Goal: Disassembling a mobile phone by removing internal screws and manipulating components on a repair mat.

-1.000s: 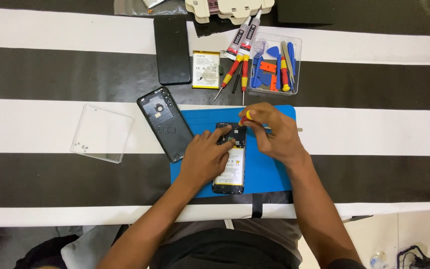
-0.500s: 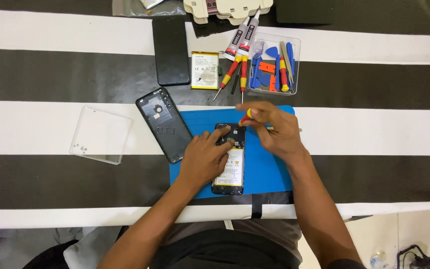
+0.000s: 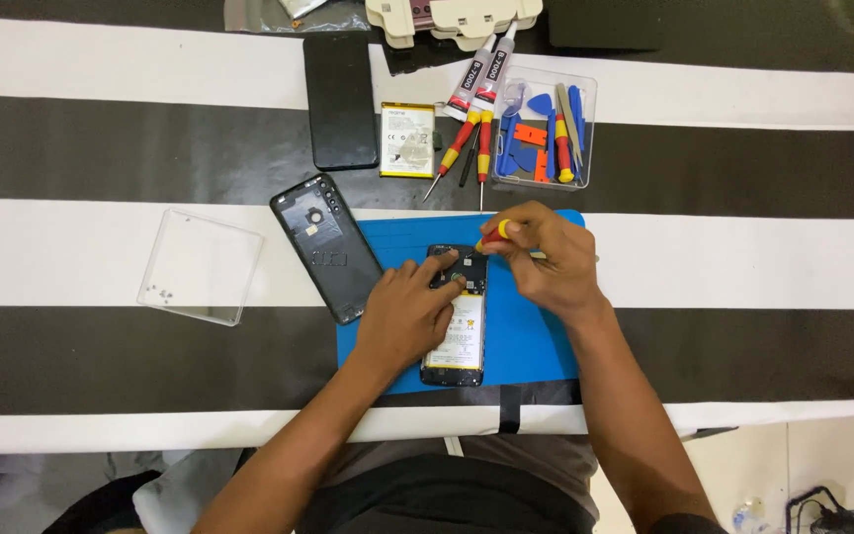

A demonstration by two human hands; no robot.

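The fingers of the right hand (image 3: pixel 546 259) are pressed together around a small screwdriver with a red and yellow handle (image 3: pixel 494 233), pinching it near the top, with the tip pointing down at the upper end of the opened phone (image 3: pixel 457 316). The tip itself is hidden by the fingers. The left hand (image 3: pixel 405 314) lies on the phone's left edge; its fingers are a little spread, and the forefinger presses near the camera part to keep the body in place.

The phone lies on a blue mat (image 3: pixel 526 336), near its middle, with the battery side up. Just left of the mat lies the black back cover (image 3: pixel 326 247), and further left a clear plastic lid (image 3: pixel 200 265) with some very small pieces in one corner, probably screws.

I think the danger is a slip: if the left hand loosens, the phone can turn and the tip can scratch the board. A freed screw could also roll off the mat onto the striped cloth (image 3: pixel 743 257) and be lost.
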